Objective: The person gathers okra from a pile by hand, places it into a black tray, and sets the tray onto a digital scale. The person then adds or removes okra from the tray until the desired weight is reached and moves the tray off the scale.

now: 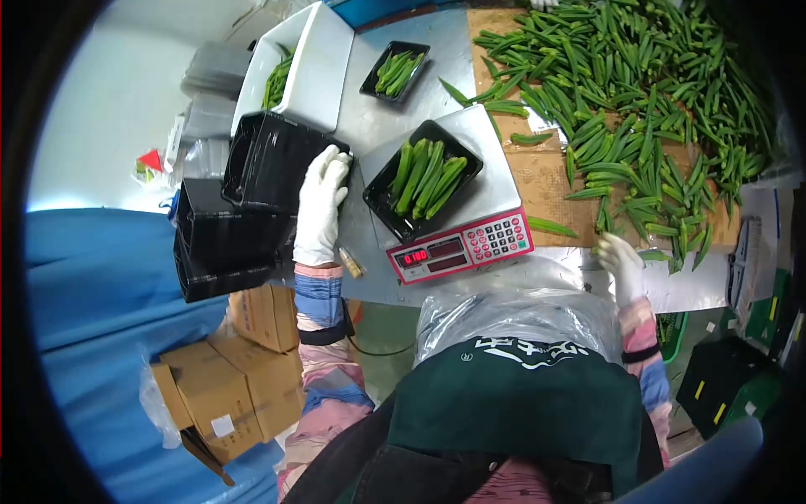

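Observation:
My left hand (319,204), in a white glove, rests against the right side of a stack of black plastic trays (273,160), fingers extended and thumb apart. My right hand (621,265), also gloved, is at the front edge of the okra pile (638,101), with its fingers closed at an okra pod (603,217). Between my hands, a black tray (378,202) sits tilted at an angle on the scale's metal plate (495,176). Several okra pods (426,178) lie side by side in it. The red-fronted scale (462,248) displays what looks like 0.180.
Behind the scale is a smaller-looking okra-filled black tray (395,71). A white bin (323,71) holding okra stands back left. More black trays (222,239) are stacked at left. Cardboard boxes (218,395) are below on the left; a dark green crate (722,386) is at lower right.

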A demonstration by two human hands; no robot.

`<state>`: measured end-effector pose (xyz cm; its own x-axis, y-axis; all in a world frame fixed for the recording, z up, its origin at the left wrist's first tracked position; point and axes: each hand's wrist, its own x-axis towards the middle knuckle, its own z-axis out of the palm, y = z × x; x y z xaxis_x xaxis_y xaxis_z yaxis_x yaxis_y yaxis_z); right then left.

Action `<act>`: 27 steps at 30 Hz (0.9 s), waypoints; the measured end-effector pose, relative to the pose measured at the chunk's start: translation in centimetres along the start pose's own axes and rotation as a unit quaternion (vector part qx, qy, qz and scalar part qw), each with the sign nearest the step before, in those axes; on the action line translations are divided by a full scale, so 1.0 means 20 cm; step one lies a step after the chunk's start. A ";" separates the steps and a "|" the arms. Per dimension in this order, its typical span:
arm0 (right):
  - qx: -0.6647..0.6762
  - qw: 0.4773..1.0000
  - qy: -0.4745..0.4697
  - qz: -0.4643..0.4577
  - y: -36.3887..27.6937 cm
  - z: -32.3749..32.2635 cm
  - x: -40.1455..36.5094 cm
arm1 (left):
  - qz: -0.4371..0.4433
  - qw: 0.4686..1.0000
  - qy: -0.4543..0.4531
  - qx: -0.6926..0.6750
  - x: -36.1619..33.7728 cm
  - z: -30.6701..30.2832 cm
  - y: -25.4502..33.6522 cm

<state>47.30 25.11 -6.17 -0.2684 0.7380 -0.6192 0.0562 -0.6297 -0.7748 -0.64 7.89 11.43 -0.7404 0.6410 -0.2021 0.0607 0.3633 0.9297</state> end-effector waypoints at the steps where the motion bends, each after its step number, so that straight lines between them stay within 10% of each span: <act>1: -0.104 0.993 0.031 -0.051 0.10 -0.17 0.00 | -0.003 1.000 0.026 -0.015 -0.01 -0.05 -0.06; 8: -0.385 0.875 0.143 -0.258 0.59 -0.53 -0.03 | -0.052 0.991 0.100 -0.066 -0.12 -0.09 -0.36; 23: -0.291 0.927 0.217 -0.092 0.60 -0.56 0.13 | -0.034 0.998 0.052 0.027 -0.19 0.14 -0.51; 27: -0.331 0.874 0.219 -0.281 0.72 -0.62 0.18 | -0.029 0.996 0.036 0.075 -0.15 0.16 -0.55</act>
<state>59.10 21.66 -21.14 -0.0469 0.9989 0.0064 0.6163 0.0340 -0.7867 3.12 4.07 0.88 -0.7912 0.5682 -0.2262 0.1116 0.4979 0.8601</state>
